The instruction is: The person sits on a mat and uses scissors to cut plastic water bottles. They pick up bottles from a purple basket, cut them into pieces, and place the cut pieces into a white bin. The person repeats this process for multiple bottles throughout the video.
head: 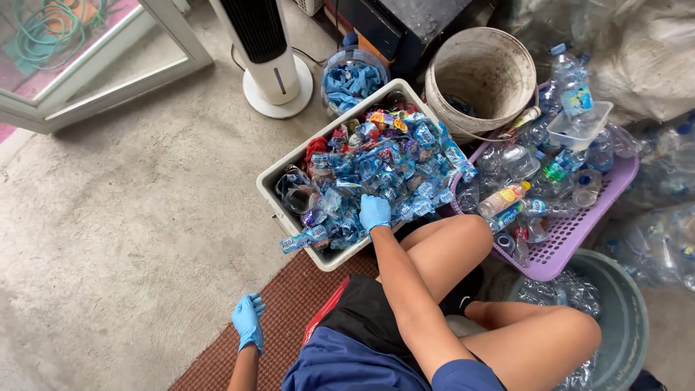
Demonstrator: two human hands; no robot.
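Observation:
My right hand [374, 212], in a blue glove, reaches forward into a white rectangular bin [281, 171]. It rests knuckles-up on the heap of torn blue and multicoloured plastic bottle labels [376, 163] near the bin's front edge. Its fingers curl down into the labels, so I cannot tell whether it grips any. My left hand [248, 322], also gloved in blue, hangs low at my left side over a reddish-brown mat [289, 304], fingers spread, holding nothing. My bare knees are bent to the right of the bin.
A purple basket [572, 246] of clear plastic bottles sits right of the bin. Behind stand a dirty white bucket [441, 94], a tub of blue scraps [352, 76] and a white tower fan [271, 51]. A grey-green tub [630, 318] holds crushed bottles.

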